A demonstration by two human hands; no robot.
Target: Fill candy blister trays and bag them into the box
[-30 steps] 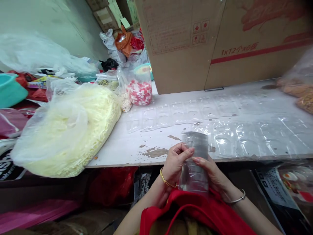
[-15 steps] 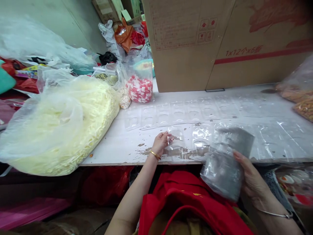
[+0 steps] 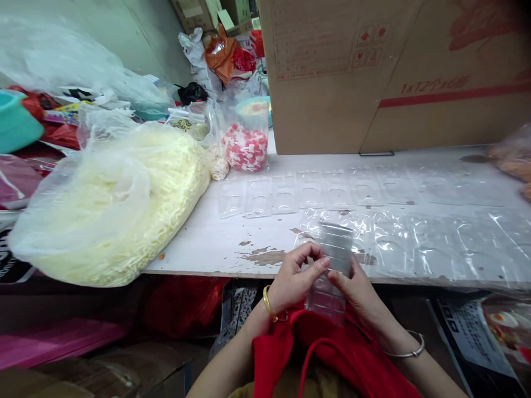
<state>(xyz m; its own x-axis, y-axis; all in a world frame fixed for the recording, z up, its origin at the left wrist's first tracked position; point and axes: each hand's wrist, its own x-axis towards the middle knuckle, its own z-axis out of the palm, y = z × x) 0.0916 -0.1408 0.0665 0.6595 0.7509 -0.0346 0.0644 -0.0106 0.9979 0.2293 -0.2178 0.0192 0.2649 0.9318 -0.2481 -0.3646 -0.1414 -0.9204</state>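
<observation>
In front of my body I hold a stack of thin clear plastic trays [image 3: 337,243], greyish where the layers overlap. My right hand [image 3: 360,290] is closed on its right side, thumb across the front. Curled against the left edge of the stack are the fingers of my left hand [image 3: 302,272], its thumb near the right thumb; whether it pinches a single tray cannot be made out. On the white table [image 3: 199,237] lie two rows of similar clear trays: a back row [image 3: 311,190] and a front row [image 3: 392,243], partly hidden behind the stack.
A big bag of pale yellow shreds [image 3: 166,188] fills the table's left side. Behind it stands a bag of pink and white pieces [image 3: 245,146]. A large cardboard box [image 3: 323,110] blocks the back. At the right edge is a bag of brownish food [image 3: 514,155].
My left hand has left the table and come to the stack. The stack has moved left and turned upright in my right hand. A tray now lies near the front row's left end.
</observation>
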